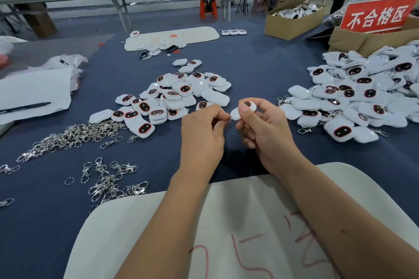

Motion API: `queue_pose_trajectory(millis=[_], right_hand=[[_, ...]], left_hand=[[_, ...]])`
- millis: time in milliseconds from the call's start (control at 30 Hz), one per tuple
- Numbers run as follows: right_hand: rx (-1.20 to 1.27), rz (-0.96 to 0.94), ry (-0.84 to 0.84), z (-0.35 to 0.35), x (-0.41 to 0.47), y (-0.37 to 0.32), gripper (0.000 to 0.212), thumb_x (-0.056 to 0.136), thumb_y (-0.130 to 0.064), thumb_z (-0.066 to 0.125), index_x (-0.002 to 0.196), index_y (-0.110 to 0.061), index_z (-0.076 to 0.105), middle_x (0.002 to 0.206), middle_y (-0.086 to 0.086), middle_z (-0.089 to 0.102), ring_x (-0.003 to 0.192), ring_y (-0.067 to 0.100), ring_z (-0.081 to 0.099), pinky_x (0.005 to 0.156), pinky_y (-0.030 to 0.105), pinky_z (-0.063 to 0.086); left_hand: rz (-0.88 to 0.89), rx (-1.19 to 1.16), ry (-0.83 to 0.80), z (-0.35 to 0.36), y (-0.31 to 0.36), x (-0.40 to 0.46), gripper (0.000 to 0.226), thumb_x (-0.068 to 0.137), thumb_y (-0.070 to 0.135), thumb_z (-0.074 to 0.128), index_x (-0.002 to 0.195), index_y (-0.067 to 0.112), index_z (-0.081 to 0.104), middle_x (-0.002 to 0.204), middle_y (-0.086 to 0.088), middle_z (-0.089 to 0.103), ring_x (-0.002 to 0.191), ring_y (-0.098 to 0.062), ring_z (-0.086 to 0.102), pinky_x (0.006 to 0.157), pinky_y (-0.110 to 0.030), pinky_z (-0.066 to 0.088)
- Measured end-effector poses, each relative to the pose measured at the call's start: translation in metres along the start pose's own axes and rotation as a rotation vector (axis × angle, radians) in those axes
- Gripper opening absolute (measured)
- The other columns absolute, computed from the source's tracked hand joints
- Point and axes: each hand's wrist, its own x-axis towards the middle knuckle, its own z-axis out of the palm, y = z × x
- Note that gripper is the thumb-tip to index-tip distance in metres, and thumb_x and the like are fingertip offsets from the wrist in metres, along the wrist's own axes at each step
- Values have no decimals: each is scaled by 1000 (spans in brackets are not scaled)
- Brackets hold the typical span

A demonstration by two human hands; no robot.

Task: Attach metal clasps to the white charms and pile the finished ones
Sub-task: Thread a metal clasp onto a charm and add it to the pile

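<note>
**Head view: clasp being joined to a charm, mid-assembly**

Head camera. At centre frame the right hand [264, 130] pinches one white charm [242, 110] between thumb and curled fingers, its dark, red-rimmed window facing up. The left hand [204, 133], fingers curled, pinches something small at the charm's near corner; a glint of metal shows there, but the part itself is too hidden to identify with certainty. The step in hand appears to be threading a ring onto the charm's loop. Unfinished charms [172, 97] lie heaped at 12 o'clock from the hands; loose metal clasps [74, 133] spread at 9 o'clock, more at 8 o'clock; the finished pile [360, 97], clasps showing at its edge, sits at 2 o'clock on the blue counter [249, 68]. The next move likely calls for seating the ring fully, then carrying the charm rightward to the finished pile
</note>
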Motion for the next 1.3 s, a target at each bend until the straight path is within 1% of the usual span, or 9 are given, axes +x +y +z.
queue_pose_trajectory(millis=[100, 400, 733, 833, 900, 1033, 1100, 1233, 1300], right_hand=[[-3, -3, 11, 1, 0, 0, 9, 105, -19, 63, 111, -12, 63, 68, 5, 65, 43, 8, 39, 39, 21, 35], [70, 2, 80, 3, 1, -4, 14, 107, -16, 57, 118, -9, 63, 64, 3, 60, 44, 10, 36, 39, 22, 33], [46, -64, 313, 2, 3, -5, 16, 105, -32, 60, 113, -20, 66, 58, -1, 55, 43, 9, 41, 40, 22, 34], [-31, -172, 502, -4, 5, -7, 23, 106, -29, 59, 127, -21, 61, 64, 4, 64, 53, 11, 54, 51, 28, 47], [-94, -247, 608, -8, 5, -10, 48, 104, -24, 61, 150, -26, 47, 82, 10, 73, 66, 14, 62, 65, 38, 57], [-152, -254, 643, -15, 2, -12, 93, 99, -10, 64, 165, -39, 5, 92, -13, 74, 60, 7, 61, 68, 29, 59], [-265, -247, 653, -13, 0, -11, 94, 99, -8, 59, 164, -43, 0, 115, -2, 68, 60, 8, 70, 74, 31, 62], [-354, -263, 587, -6, 1, -7, 90, 100, 4, 45, 166, -36, -1, 103, -18, 70, 77, 13, 77, 77, 13, 56], [-367, -211, 566, -7, 4, -5, 90, 100, 7, 41, 166, -37, -2, 141, 8, 62, 106, 18, 73, 74, 4, 50]], left_hand=[[5, 17, 26, 2, 2, -2, 18, 89, 0, 70, 85, 17, 75, 79, 12, 72, 78, -9, 68, 76, -30, 56], [-283, -345, 92, 6, 5, 0, 15, 87, 4, 77, 85, 18, 74, 78, 0, 77, 73, -17, 75, 79, -34, 62], [-273, -327, 10, 27, 21, 3, 12, 88, 6, 76, 91, 17, 76, 79, 1, 76, 75, -15, 73, 79, -34, 60], [-265, -349, -27, 46, 34, 14, 13, 90, 0, 70, 93, 12, 76, 85, -3, 78, 83, -18, 75, 86, -38, 61], [-235, -389, -55, 60, 45, 22, 18, 92, -3, 64, 99, 8, 76, 91, -4, 78, 88, -16, 75, 88, -38, 61], [-87, -185, -33, 67, 50, 26, 19, 90, 2, 66, 101, 14, 75, 95, 10, 74, 86, 0, 67, 81, -12, 50], [-43, -20, -7, 58, 43, 22, 20, 88, 3, 65, 98, 17, 74, 96, 10, 72, 90, -4, 64, 83, -15, 47], [-74, 430, 49, 23, 17, 20, 27, 87, 8, 59, 106, 21, 72, 112, 1, 66, 110, -24, 55, 96, -32, 43], [-124, 633, 20, 7, 6, 21, 33, 90, 16, 59, 122, 23, 67, 129, -4, 58, 120, -30, 44, 100, -33, 36]])
